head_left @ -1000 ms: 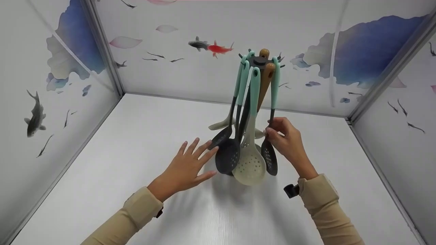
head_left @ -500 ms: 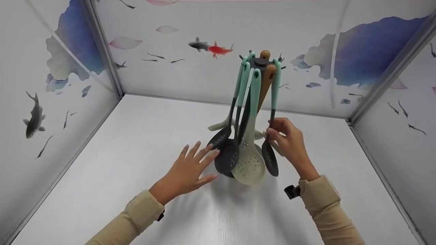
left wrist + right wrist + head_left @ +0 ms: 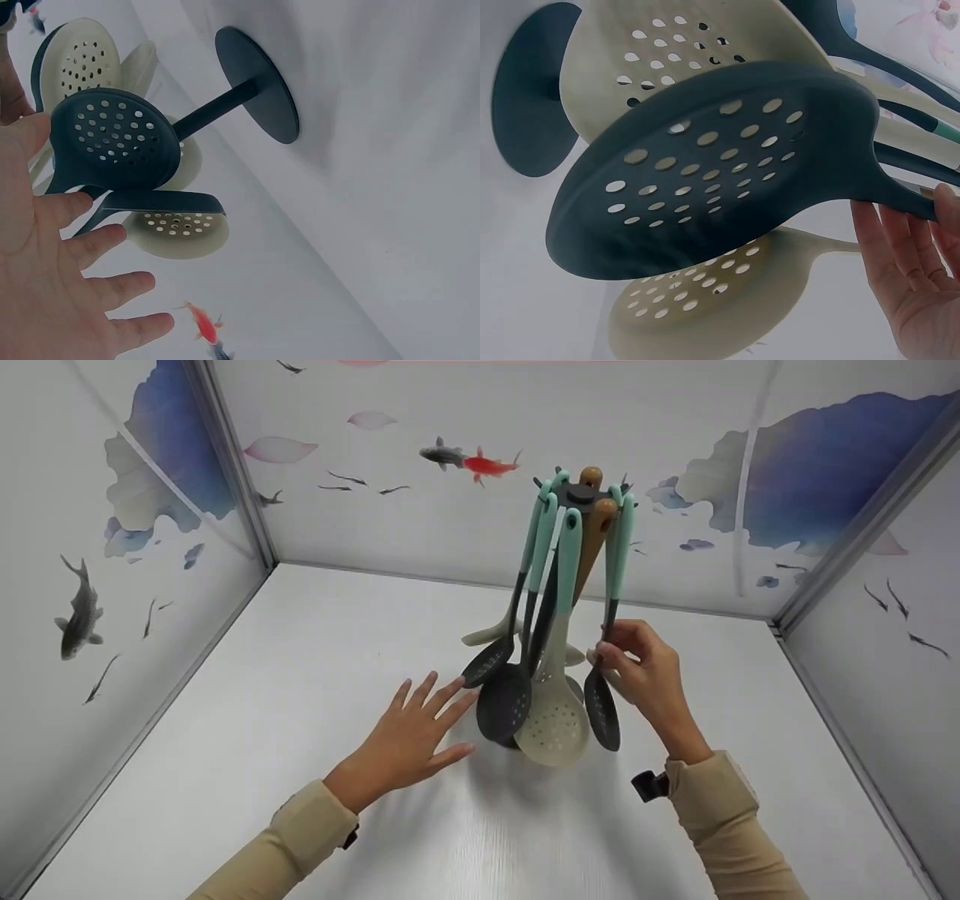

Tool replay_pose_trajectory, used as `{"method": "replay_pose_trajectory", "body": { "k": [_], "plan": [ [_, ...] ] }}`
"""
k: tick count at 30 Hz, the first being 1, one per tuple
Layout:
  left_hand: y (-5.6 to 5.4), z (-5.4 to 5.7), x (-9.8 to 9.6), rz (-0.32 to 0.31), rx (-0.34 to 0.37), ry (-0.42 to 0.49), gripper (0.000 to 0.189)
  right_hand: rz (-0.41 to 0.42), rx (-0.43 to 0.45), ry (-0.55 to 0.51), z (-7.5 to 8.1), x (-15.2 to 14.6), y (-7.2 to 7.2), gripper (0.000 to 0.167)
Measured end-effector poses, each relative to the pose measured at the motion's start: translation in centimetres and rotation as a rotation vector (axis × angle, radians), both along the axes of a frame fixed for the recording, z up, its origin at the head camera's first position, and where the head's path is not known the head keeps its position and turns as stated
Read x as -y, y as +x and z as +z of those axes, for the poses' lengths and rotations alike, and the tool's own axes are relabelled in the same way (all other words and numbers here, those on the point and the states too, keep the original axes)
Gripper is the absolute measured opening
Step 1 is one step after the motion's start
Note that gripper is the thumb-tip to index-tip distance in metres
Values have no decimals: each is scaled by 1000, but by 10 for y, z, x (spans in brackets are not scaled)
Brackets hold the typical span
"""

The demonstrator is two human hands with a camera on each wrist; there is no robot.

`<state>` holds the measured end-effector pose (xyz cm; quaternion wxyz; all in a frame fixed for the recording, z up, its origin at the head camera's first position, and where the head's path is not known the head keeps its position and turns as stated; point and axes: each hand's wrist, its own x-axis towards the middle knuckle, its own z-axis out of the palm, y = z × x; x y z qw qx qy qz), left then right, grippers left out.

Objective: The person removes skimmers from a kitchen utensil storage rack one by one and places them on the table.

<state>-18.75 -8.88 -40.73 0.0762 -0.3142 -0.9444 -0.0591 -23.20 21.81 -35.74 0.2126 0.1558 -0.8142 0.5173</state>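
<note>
A dark slotted skimmer [image 3: 602, 712] with a mint handle hangs at the right of a utensil rack [image 3: 581, 495]. My right hand [image 3: 649, 679] pinches its neck between thumb and fingers; in the right wrist view the perforated bowl [image 3: 705, 180] fills the middle. At the rack's left, my left hand [image 3: 405, 739] has its fingers spread, fingertips right at a dark slotted spoon [image 3: 487, 661] and a round dark skimmer [image 3: 504, 701]. A cream skimmer [image 3: 553, 727] hangs in front. The left wrist view shows the rack's round dark base [image 3: 259, 86].
Brown wooden handles [image 3: 598, 536] and more mint handles [image 3: 541, 540] crowd the rack's top. White panels printed with fish [image 3: 489, 465] and blue leaves enclose the white table [image 3: 360, 615] at the back and sides.
The skimmer in my right hand has shifted slightly right and its bowl has turned a little. Its handle stands further out, showing another mint handle behind. My left hand has barely moved.
</note>
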Motion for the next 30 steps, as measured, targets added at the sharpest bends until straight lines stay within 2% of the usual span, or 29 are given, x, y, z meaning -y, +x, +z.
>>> {"method": "replay_pose_trajectory", "body": {
  "k": [8,15,20,25,30],
  "plan": [
    [0,-1,-3,-12,11,-7,67,9,2,-22,0,-3,5,24],
    [0,-3,-4,-9,6,-12,67,46,34,-141,1,-5,8,26],
    [1,-2,-4,-14,3,-12,67,34,57,-150,0,-8,13,25],
    [2,-1,-4,-16,5,-5,67,26,77,-145,-9,-15,15,27],
    [3,-1,-3,-33,-1,22,65,-25,120,-112,-23,-25,15,29]
  ]
}}
